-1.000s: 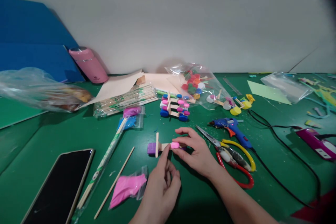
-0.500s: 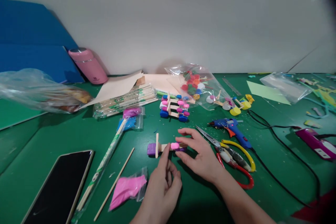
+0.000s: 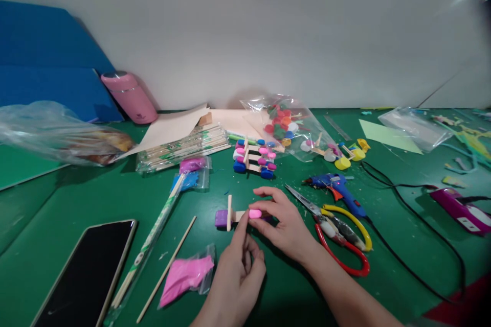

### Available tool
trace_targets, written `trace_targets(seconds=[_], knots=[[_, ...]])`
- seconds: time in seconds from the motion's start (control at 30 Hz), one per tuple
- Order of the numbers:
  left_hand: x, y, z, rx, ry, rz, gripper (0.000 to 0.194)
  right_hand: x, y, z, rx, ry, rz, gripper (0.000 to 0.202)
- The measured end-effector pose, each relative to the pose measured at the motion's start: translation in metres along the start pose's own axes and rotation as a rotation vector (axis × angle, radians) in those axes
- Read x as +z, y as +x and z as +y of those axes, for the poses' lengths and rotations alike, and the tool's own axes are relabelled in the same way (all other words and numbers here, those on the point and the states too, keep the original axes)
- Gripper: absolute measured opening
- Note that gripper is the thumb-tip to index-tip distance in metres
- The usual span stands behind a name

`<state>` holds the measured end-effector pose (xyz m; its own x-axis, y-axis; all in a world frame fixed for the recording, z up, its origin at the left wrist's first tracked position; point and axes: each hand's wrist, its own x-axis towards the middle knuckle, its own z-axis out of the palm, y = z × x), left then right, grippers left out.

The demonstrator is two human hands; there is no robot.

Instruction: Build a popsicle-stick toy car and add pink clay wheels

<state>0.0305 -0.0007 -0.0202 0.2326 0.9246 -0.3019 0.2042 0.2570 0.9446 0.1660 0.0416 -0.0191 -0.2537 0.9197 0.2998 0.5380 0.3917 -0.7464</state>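
Observation:
A small wooden-stick piece with purple ends (image 3: 221, 218) and an upright stick (image 3: 229, 212) lies on the green table in front of me. On its right part sits a pink clay lump (image 3: 255, 213). My left hand (image 3: 240, 271) comes from below, its index fingertip touching the lump's left side, the other fingers curled. From the right, my right hand (image 3: 282, 219) has thumb and index finger closed round the lump's right side. Just behind stand several stick-and-clay pieces (image 3: 255, 158) in blue and pink. A bag of pink clay (image 3: 187, 276) lies left of my left hand.
Scissors (image 3: 333, 230) and a blue glue gun (image 3: 337, 186) with a black cord lie on the right. On the left are a phone (image 3: 86, 276), a loose stick (image 3: 166, 268) and wrapped sticks (image 3: 149, 240). A bag of coloured caps (image 3: 287, 122) lies behind.
My right hand has moved left, and its thumb and index finger have closed onto the pink lump. My left hand has hardly moved.

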Motion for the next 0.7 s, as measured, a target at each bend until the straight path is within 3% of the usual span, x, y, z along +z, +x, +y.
trace_targets(seconds=[0.7], knots=[[0.0013, 0.0005, 0.003, -0.025, -0.073, 0.043, 0.072, 0.0, 0.0007, 0.0014, -0.01, 0.01, 0.005, 0.017]])
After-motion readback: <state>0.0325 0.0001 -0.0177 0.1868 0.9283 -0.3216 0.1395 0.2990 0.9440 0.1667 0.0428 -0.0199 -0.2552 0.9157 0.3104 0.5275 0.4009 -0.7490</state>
